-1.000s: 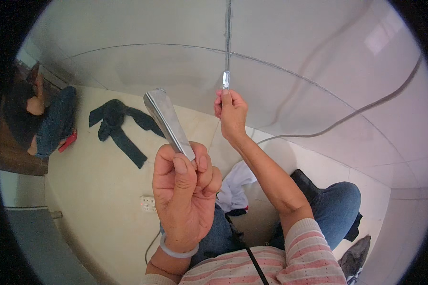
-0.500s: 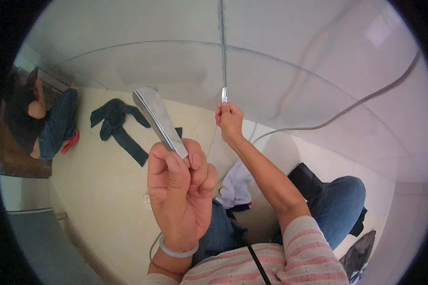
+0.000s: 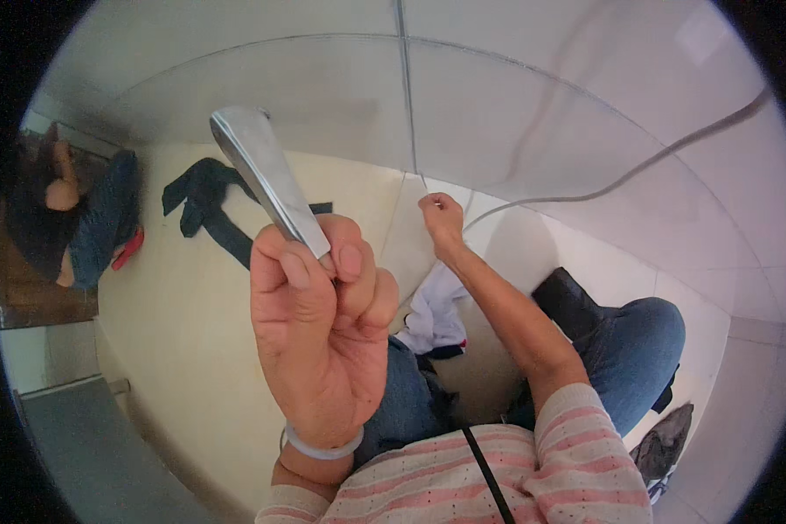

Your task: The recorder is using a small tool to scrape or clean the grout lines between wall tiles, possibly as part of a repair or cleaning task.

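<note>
Raised close in front, my left hand is closed, its thumb and fingers pinching the lower end of a flat, shiny silver metal piece. The piece widens toward its upper end and tilts to the left. Farther off, my right hand is closed near the foot of the pale tiled wall. A slim silver-tipped tool pokes out above its fingers; most of it is hidden in the fist. Its tip is near the lower end of the dark vertical seam between the tiles.
A grey hose runs along the wall at the right. Dark trousers and a white cloth lie on the pale floor. My bent knee is at the right. At the far left sits another person. A grey panel stands lower left.
My right hand has moved down, slightly right and away from the seam, with less of the tool showing. The left hand and its silver piece have risen and shifted left.
</note>
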A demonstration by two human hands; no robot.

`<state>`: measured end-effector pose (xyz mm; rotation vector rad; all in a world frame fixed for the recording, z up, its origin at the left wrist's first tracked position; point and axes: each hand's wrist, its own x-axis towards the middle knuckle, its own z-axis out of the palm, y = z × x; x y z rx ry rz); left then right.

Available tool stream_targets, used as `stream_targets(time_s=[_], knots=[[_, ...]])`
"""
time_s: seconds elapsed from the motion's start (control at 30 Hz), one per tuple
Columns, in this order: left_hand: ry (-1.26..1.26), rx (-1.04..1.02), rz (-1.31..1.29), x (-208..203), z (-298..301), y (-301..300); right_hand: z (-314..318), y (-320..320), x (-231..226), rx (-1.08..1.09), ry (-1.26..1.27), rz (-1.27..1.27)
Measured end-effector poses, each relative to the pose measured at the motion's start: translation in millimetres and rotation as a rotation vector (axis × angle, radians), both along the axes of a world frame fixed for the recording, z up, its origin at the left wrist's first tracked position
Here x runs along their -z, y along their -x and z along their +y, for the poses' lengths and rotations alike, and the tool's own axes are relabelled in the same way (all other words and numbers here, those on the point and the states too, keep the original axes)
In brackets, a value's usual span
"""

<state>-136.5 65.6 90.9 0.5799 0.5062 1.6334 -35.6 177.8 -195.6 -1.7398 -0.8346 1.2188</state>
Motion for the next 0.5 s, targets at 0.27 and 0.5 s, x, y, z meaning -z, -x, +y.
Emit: stream_targets(time_s=[0.27, 0.5], knots=[[-0.025, 0.02, -0.051, 5.2, -0.7, 0.2, 14.8, -30.4, 77.8, 0.179, -0.096, -0.163], [0.029, -0.034, 0.023, 12.6, -8.9, 22.0, 22.1, 17.6, 45.6, 0.29, 0.222, 0.61]])
